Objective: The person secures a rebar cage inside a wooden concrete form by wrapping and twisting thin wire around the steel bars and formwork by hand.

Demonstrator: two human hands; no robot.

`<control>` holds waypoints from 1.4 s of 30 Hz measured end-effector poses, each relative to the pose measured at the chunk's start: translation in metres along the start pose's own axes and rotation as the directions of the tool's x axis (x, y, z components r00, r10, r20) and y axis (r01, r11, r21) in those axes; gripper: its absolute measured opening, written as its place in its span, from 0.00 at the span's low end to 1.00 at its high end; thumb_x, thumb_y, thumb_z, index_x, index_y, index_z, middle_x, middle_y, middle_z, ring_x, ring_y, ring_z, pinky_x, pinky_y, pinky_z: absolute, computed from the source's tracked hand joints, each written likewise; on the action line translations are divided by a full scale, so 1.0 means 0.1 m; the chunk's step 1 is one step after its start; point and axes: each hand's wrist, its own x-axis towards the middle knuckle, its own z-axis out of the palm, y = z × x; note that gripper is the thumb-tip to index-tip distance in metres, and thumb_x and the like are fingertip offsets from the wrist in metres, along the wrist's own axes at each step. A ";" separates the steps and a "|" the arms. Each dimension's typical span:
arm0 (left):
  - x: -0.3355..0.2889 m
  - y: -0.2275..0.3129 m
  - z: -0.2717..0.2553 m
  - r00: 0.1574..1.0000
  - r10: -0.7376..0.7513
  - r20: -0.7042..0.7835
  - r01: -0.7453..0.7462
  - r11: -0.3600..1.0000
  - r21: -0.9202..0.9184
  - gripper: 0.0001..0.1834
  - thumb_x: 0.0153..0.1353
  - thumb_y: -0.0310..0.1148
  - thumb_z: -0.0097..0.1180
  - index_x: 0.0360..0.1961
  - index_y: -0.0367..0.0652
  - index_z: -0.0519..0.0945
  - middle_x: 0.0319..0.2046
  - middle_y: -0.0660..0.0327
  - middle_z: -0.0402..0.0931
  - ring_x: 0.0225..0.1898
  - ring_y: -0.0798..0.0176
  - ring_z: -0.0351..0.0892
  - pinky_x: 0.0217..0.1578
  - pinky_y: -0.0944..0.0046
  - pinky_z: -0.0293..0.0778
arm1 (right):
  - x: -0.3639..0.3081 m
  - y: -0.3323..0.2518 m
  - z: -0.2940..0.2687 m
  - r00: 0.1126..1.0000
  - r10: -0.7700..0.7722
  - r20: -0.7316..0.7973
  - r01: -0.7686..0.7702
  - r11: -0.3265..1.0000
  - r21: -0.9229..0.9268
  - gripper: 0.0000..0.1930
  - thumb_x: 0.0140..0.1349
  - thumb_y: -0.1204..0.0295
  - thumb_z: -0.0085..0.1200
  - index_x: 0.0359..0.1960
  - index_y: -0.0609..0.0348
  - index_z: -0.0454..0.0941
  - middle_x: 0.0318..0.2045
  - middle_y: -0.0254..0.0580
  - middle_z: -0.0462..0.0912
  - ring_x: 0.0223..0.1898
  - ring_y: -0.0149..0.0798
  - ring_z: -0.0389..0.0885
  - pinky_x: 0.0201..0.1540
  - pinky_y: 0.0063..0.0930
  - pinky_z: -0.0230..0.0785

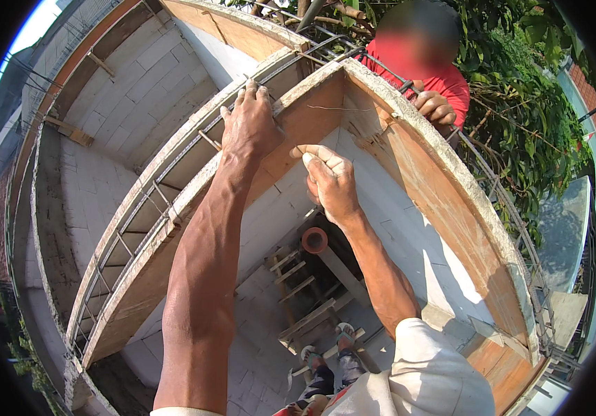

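My left hand (249, 125) reaches up to the wooden beam formwork (201, 177), palm down. Its fingers are stretched forward over the steel rebar (162, 187) between the two boards, thumb apart. Lower and to the right, my right hand (330, 182) hangs in the air over the room below, index finger and thumb curled together. What they pinch, if anything, is too small to make out. A thin wire (339, 108) sticks out along the plywood board (312, 114) just above that hand.
A person in a red shirt (456, 87) stands beyond the corner, one hand (435, 107) on rebar there. My feet (345, 331) are on a wooden ladder-like frame (305, 322). Beneath are an orange-brown pipe (314, 240) and pale block walls (395, 208). Leafy branches (520, 125) crowd the right.
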 end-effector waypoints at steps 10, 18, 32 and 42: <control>0.02 -0.12 0.01 0.997 0.073 0.002 -0.073 0.997 -0.040 0.42 0.58 0.39 0.71 0.71 0.29 0.73 0.76 0.38 0.66 0.74 0.38 0.70 0.72 0.36 0.69 | 0.02 0.24 -0.04 1.000 -0.007 0.024 0.006 1.000 0.023 0.13 0.79 0.67 0.53 0.52 0.63 0.87 0.23 0.15 0.69 0.21 0.14 0.61 0.23 0.18 0.53; 0.05 -0.10 0.05 0.987 0.157 -0.025 -0.157 0.987 -0.014 0.43 0.56 0.37 0.68 0.72 0.27 0.72 0.76 0.37 0.67 0.73 0.35 0.73 0.73 0.45 0.72 | 0.54 0.68 -0.32 0.998 0.058 0.001 -0.058 0.998 0.016 0.10 0.78 0.66 0.61 0.47 0.59 0.86 0.24 0.18 0.73 0.24 0.15 0.65 0.25 0.18 0.59; 0.00 -0.13 -0.02 0.987 0.158 0.001 -0.157 0.981 -0.109 0.48 0.58 0.44 0.71 0.75 0.26 0.69 0.77 0.34 0.63 0.78 0.34 0.64 0.78 0.42 0.61 | 0.96 0.88 -0.23 0.997 0.069 0.039 -0.072 0.995 0.065 0.09 0.76 0.64 0.63 0.43 0.56 0.84 0.21 0.20 0.70 0.20 0.17 0.63 0.22 0.22 0.58; -0.02 -0.12 -0.04 0.997 0.072 0.038 -0.066 0.990 -0.126 0.48 0.58 0.40 0.72 0.76 0.29 0.66 0.79 0.39 0.60 0.80 0.37 0.61 0.76 0.19 0.55 | 1.06 1.05 -0.08 0.993 0.095 0.064 -0.107 0.968 0.225 0.08 0.80 0.64 0.60 0.42 0.51 0.81 0.19 0.19 0.66 0.15 0.17 0.56 0.16 0.20 0.47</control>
